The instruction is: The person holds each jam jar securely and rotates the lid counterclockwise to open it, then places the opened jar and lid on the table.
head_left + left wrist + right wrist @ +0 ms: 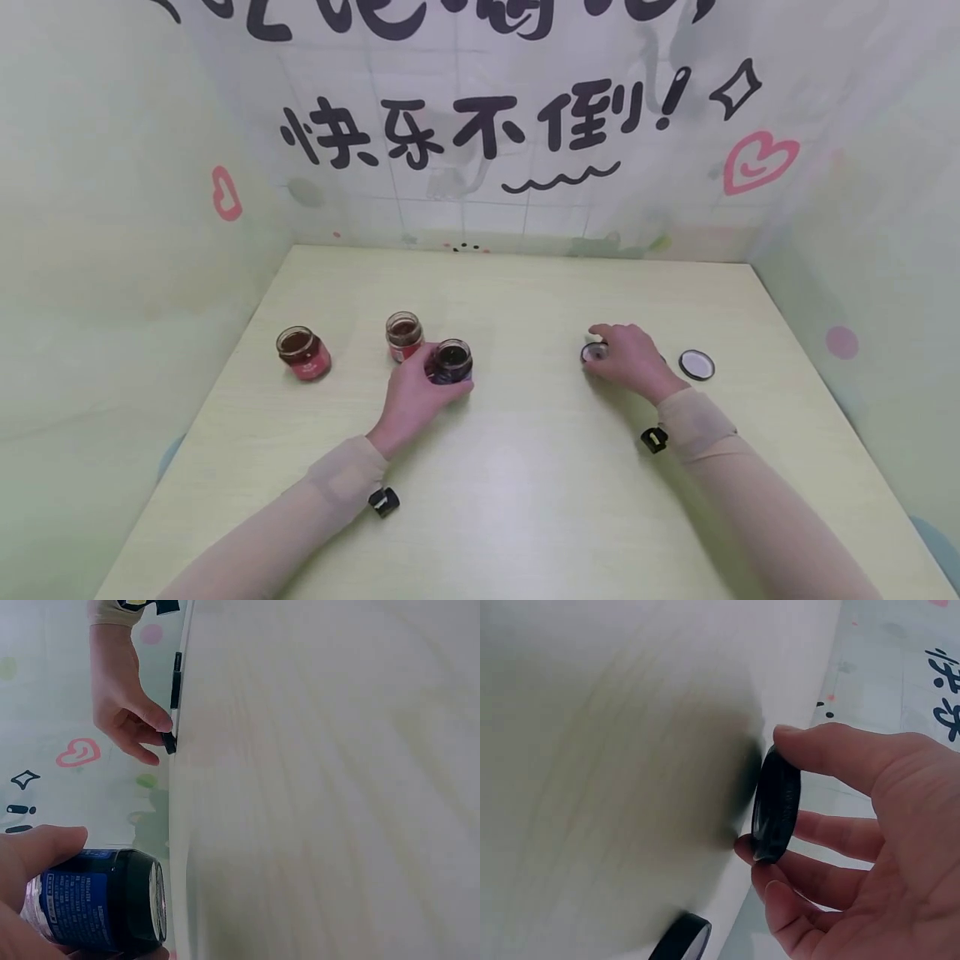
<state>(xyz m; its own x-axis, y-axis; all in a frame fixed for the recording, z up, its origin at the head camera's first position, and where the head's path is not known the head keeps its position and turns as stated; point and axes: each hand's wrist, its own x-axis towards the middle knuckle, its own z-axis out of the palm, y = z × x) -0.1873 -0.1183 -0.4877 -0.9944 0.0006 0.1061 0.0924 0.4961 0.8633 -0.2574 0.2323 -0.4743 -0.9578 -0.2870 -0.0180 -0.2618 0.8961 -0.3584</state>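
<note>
My left hand (408, 400) grips an open glass jar (452, 363) of dark contents, upright, thumb on its near side. The left wrist view shows the jar's blue label (77, 900) with small white print. Over on the right, my right hand (636, 361) pinches a black jar lid (777, 806) by its edge between thumb and fingers, close over the table. Its pale inner face shows in the head view. A second lid (697, 364) lies inner side up just right of that hand; another is mostly hidden behind the hand.
Two open jars with red labels stand to the left: a near-left jar (303, 353) and a middle jar (404, 333) right beside my left hand. The pale wooden table (525, 500) is enclosed by printed fabric walls (480, 217) at the back and both sides.
</note>
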